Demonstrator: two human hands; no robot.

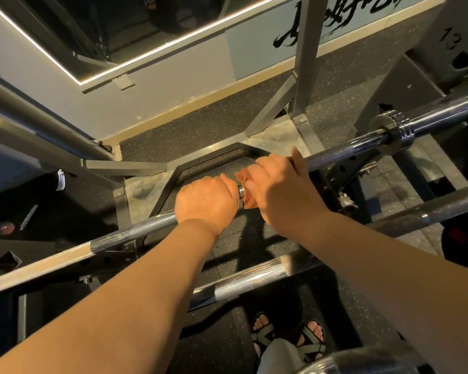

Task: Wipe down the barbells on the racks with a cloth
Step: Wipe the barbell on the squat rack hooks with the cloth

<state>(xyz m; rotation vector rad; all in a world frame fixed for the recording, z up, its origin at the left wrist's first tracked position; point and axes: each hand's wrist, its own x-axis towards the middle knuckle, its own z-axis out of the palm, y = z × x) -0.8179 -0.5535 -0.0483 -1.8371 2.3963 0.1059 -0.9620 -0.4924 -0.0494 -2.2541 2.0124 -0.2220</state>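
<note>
Both hands sit side by side on the long steel barbell shaft (335,155) that crosses the frame from lower left to upper right. My left hand (206,198) is wrapped bare around the bar, knuckles up, fingers curled fully closed on it. My right hand (278,184) grips the same bar just to the right, and bunched under its palm is the small rust-orange cloth (247,190), pressed against the steel; a short gleaming stretch of bar shows between the two hands. Up the bar toward the upper right I see the thick chrome collar (392,130) and the wider sleeve beyond it.

No bins or trays show anywhere, so nothing is held in anything (the nearest to it is the black rack upright (346,163) with its row of holes under the bar).

Below my forearms a second chrome bar (254,279) runs roughly parallel across the lower middle, between me and the speckled black rubber floor (227,136). A grey steel post (305,63) rises at the upper centre, with a diagonal brace at its foot. At the upper left hangs a mirror edged with a light strip (157,47). At the bottom centre I see two feet in strapped sandals (289,336).
</note>
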